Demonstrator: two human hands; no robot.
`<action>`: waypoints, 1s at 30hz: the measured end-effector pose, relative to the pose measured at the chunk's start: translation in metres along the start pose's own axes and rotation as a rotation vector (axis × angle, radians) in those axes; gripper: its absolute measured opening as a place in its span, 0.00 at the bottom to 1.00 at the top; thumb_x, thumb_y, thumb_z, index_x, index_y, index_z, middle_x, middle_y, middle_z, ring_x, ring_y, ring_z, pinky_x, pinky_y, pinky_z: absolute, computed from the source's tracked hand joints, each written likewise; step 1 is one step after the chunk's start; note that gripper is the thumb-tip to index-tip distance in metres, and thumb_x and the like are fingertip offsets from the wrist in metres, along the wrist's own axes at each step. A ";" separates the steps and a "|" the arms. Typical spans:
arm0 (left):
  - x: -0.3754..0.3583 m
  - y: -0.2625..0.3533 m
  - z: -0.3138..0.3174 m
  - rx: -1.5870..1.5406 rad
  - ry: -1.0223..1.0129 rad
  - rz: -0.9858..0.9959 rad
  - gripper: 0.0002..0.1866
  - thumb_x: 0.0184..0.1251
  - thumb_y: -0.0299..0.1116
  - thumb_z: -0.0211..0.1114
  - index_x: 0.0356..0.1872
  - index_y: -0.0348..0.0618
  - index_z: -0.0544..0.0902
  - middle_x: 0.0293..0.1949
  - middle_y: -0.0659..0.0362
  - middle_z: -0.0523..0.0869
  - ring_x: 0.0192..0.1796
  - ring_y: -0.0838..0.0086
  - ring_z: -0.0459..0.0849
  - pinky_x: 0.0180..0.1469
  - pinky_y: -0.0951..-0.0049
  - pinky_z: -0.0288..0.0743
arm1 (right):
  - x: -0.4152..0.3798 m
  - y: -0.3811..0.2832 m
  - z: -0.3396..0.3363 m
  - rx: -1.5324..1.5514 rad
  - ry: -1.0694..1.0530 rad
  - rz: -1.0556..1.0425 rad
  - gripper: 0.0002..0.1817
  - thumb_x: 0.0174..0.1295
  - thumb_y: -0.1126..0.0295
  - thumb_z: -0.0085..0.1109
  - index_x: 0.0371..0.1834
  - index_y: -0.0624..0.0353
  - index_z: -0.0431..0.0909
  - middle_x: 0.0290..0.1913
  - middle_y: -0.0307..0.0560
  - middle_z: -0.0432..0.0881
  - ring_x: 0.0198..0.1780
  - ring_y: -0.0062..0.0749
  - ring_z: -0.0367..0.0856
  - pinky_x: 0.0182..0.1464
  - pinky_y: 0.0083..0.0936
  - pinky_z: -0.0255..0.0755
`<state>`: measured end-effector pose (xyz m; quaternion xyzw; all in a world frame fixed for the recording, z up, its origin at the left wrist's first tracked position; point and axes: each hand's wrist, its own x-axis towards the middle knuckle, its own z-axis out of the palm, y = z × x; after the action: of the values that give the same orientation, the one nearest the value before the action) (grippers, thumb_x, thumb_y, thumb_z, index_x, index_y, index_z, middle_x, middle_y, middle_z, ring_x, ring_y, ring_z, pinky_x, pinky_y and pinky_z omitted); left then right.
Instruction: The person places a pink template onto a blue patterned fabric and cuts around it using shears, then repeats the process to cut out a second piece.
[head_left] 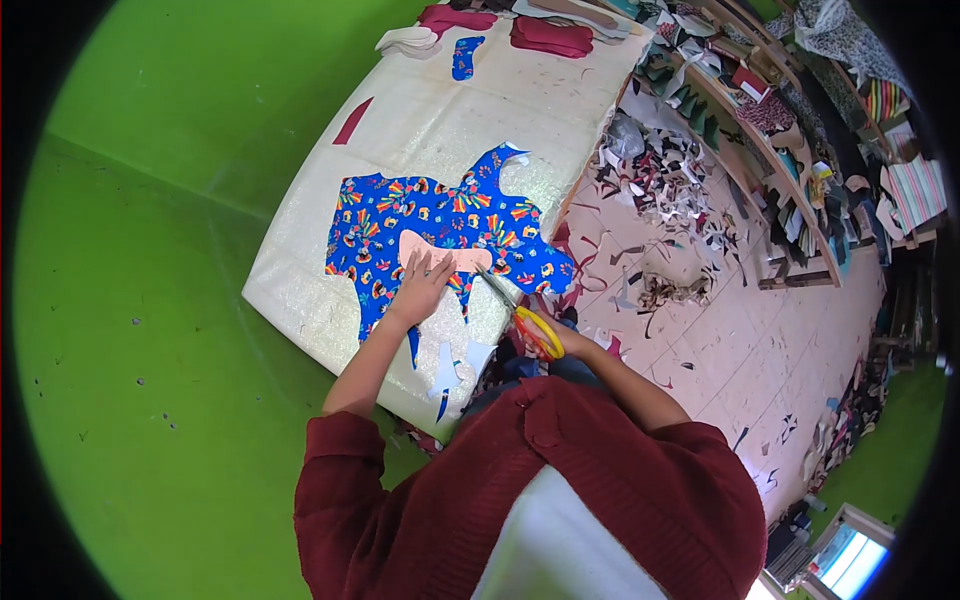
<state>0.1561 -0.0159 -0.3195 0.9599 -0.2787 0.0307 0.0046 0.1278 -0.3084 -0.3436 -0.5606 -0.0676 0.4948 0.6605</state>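
A blue sheet of fabric [375,215] with a colourful print lies on the table. On it rests a pale pink sole-like pattern piece [462,261]. My left hand [424,287] lies on the pattern piece and the fabric, fingers stretched out and apart. My right hand [558,337] is closed round the yellow handles of a pair of scissors [528,318]. The scissors' blades reach the fabric at the right end of the pattern piece; how far apart they are is hard to make out. White and blue offcuts [445,370] lie near the table's front edge.
The pale shiny table [300,235] carries dark red cut pieces [550,37], a small blue printed piece [466,58] and a dark red strip [353,121]. Scraps [665,170] litter the floor at right. Wooden shelves [790,150] full of material stand beyond.
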 end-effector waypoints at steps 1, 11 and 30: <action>0.001 0.000 0.001 0.001 -0.004 0.001 0.28 0.53 0.31 0.53 0.59 0.46 0.61 0.59 0.58 0.63 0.58 0.52 0.62 0.63 0.50 0.43 | 0.001 0.001 -0.001 0.018 -0.035 0.008 0.29 0.56 0.41 0.41 0.45 0.57 0.59 0.24 0.36 0.67 0.20 0.14 0.66 0.20 0.12 0.63; -0.003 -0.006 -0.019 -0.108 -0.050 0.013 0.36 0.42 0.37 0.55 0.60 0.49 0.59 0.61 0.60 0.61 0.59 0.52 0.61 0.63 0.48 0.42 | -0.012 -0.023 -0.010 -0.052 -0.102 0.088 0.29 0.54 0.35 0.37 0.39 0.51 0.62 0.21 0.34 0.68 0.17 0.14 0.67 0.17 0.12 0.64; 0.013 0.007 0.008 -0.004 0.139 -0.050 0.27 0.46 0.30 0.57 0.53 0.45 0.68 0.51 0.57 0.72 0.56 0.65 0.67 0.63 0.57 0.48 | -0.002 -0.024 -0.018 0.032 -0.168 0.128 0.27 0.54 0.36 0.37 0.39 0.48 0.60 0.23 0.33 0.68 0.19 0.14 0.67 0.21 0.13 0.64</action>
<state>0.1636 -0.0290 -0.3269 0.9620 -0.2539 0.0967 0.0268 0.1518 -0.3195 -0.3298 -0.5096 -0.0789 0.5822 0.6286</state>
